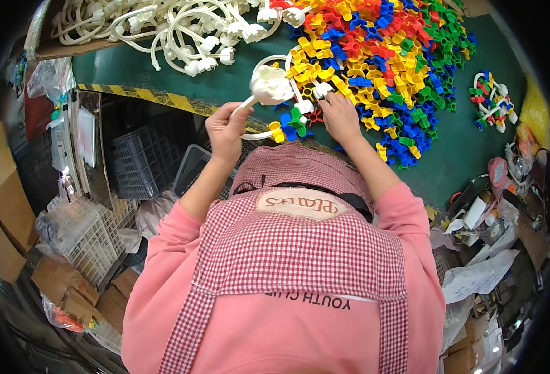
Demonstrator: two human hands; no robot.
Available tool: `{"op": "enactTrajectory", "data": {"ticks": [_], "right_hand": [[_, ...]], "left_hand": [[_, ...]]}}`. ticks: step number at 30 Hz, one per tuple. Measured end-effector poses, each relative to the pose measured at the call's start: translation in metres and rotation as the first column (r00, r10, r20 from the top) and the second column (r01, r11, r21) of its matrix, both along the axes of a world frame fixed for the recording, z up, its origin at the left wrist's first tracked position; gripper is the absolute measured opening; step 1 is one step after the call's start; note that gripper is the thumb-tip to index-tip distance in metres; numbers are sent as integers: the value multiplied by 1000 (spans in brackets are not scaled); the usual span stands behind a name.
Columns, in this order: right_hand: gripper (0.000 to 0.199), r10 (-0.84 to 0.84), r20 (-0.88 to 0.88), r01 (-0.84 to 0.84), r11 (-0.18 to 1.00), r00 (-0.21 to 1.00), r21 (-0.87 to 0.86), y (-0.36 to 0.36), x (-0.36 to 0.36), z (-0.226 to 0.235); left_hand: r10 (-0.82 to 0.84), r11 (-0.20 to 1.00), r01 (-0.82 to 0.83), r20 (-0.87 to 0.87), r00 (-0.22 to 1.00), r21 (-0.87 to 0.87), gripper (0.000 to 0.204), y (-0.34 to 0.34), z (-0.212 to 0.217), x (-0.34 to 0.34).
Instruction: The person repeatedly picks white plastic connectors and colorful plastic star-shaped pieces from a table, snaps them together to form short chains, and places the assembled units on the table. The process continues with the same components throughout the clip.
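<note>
Green surface (462, 149): bore connectors (405, 62).
White-cupped tube (272, 85): seemed light, springy (best held by stem (247, 103)).
Left fingers (236, 112): pinched stem.
Right fingers (333, 100): grip was unclear.

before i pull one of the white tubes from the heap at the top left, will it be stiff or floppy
Probably springy: the white tubes hold rounded loops. Likely light, since they look slender. One may snag, as the loops overlap and carry bulky, flared end pieces.

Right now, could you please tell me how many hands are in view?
2: the left hand grips a white tube, and the right hand is at the left edge of the heap of coloured pieces. Neither is fully hidden.
</note>
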State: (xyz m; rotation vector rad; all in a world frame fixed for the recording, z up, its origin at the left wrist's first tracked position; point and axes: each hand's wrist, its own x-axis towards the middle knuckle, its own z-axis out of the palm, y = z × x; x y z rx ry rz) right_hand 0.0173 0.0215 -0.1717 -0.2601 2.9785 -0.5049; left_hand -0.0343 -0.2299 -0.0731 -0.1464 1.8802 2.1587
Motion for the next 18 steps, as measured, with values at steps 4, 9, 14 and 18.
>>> {"op": "enactTrajectory", "data": {"ticks": [4,9,14,18], "right_hand": [[3,-32,-162,50,993,986,111,0,3,-12],[5,-42,-177,70,985,983,156,8,6,-10],[8,-28,-214,61,988,976,145,6,11,-17],[19,-349,-137,302,911,927,-280,17,18,32]], "left_hand": [[-22,997,22,2,1000,-78,17,12,2,-2],[-80,991,80,0,997,-109,17,29,-2,-6],[-138,983,136,-7,990,-123,16,46,-1,-12],[-171,970,162,-33,985,-181,15,51,5,-16]]}}
